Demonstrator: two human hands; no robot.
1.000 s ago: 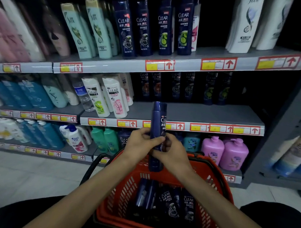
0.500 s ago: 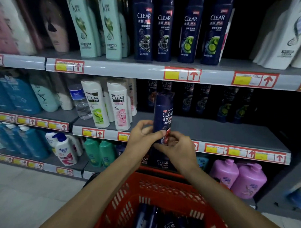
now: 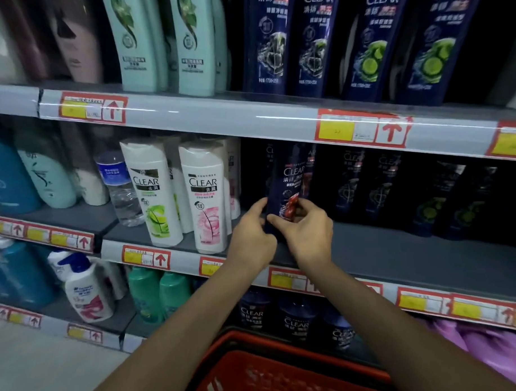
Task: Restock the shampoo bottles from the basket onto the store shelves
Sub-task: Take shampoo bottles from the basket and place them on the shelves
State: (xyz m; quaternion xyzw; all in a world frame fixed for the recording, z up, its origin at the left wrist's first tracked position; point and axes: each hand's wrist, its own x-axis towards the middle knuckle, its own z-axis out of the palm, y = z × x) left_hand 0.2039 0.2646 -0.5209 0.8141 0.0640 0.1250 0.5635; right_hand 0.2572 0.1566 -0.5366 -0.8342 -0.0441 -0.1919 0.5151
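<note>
Shampoo bottle (image 3: 289, 181) (tall, glossy navy plastic) stands upright, its base pinched between 2 hands, left (image 3: 253, 242) and right (image 3: 306, 230).

Grey shelves (image 3: 395, 252) are running across the dim aisle in three tiers, their plastic edge strips (image 3: 224, 115) catching glare toward twelve o'clock, while a pale floor (image 3: 25, 362) is showing at seven o'clock.
</note>
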